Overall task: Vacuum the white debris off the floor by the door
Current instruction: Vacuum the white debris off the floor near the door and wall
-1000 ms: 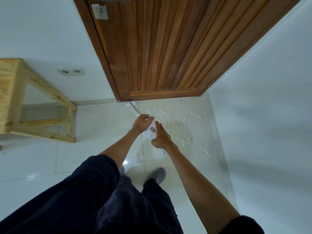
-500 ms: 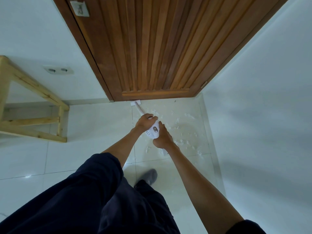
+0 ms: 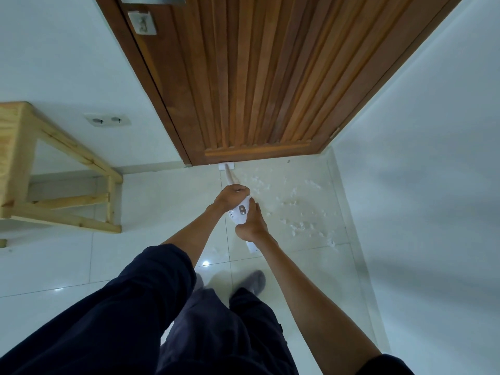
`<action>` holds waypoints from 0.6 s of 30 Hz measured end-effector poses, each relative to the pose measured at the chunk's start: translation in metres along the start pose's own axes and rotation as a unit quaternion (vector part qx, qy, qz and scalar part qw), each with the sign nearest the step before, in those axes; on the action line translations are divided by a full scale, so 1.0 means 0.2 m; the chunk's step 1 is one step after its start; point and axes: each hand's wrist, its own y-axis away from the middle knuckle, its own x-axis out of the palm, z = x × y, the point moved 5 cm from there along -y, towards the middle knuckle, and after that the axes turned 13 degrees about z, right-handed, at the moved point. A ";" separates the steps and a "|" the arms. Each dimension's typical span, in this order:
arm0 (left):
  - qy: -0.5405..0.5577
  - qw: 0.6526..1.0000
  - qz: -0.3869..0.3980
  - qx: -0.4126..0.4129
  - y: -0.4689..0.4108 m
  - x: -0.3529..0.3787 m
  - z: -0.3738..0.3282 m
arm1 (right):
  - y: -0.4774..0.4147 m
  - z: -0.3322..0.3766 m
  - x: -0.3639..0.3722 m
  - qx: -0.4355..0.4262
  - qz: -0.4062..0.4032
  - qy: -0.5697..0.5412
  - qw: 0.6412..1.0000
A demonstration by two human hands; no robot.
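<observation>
A white stick vacuum (image 3: 239,212) slants down to the floor, and its flat head (image 3: 226,166) lies against the bottom of the wooden door (image 3: 259,85). My left hand (image 3: 231,195) grips the tube just above the body. My right hand (image 3: 251,221) holds the handle, its thumb by the grey button. White debris (image 3: 300,209) is scattered over the tiles right of the vacuum, between the door and the right wall.
A light wooden table frame (image 3: 56,163) stands at the left against the wall with a double socket (image 3: 107,120). The white wall (image 3: 422,198) closes the right side. My dark-trousered legs and grey-socked foot (image 3: 254,281) stand on the glossy tiles below.
The vacuum head has slid a little right along the door's bottom edge. Both hands keep their hold on the vacuum; the view has shifted slightly.
</observation>
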 end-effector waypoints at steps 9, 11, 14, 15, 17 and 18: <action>-0.001 1.000 0.008 0.005 0.12 -0.26 0.21 | 0.01 0.27 0.26 0.000 -0.030 -0.028 0.999; -0.006 1.000 0.010 0.006 0.14 -0.30 0.25 | 0.01 0.32 0.31 -0.004 -0.034 -0.035 0.999; -0.014 1.000 0.012 0.006 0.16 -0.35 0.28 | 0.01 0.36 0.36 0.000 -0.032 -0.035 0.999; -0.017 1.000 0.013 0.007 0.17 -0.36 0.30 | 0.01 0.37 0.38 0.002 -0.030 -0.034 0.999; -0.022 1.000 0.015 0.008 0.17 -0.40 0.32 | 0.02 0.40 0.40 0.006 -0.030 -0.029 0.999; -0.023 1.000 0.015 0.009 0.18 -0.41 0.33 | 0.01 0.40 0.40 0.008 -0.028 -0.026 0.999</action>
